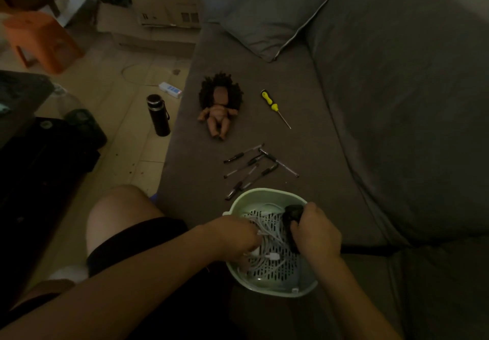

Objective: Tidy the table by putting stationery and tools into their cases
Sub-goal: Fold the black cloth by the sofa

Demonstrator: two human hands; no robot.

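Two hands are reaching into the green basket (pixel 264 192) that is sitting on the grey sofa (pixel 344 154). I am seeing the left hand (pixel 238 236) curling its fingers round the white cables (pixel 268 233) at the left side of the basket. It looks like it is holding them, though the fingertips are hiding under the loops. The right hand (pixel 315 231) is wrapping its fingers round a black thing (pixel 291 214) at the right wall of the basket. I cannot tell what it is, because the picture is too dark.

Just past the far rim of the basket, a bunch of pens (pixel 251 166) is lying loose, some crossing each other. Further from the basket, a yellow screwdriver (pixel 270 101) is lying by itself, with a doll (pixel 218 112) to its left.

I am thinking the cables are light and floppy. They are going to tangle and drag, so I am planning to take the whole bundle in the middle, not by one end. The pens are looking thin, stiff and smooth. They are likely going to roll and slip, so I am wanting to pinch them across the middle, a few at a time. The screwdriver is looking stiff, so I am aiming for the fat yellow grip, away from the sharp tip.
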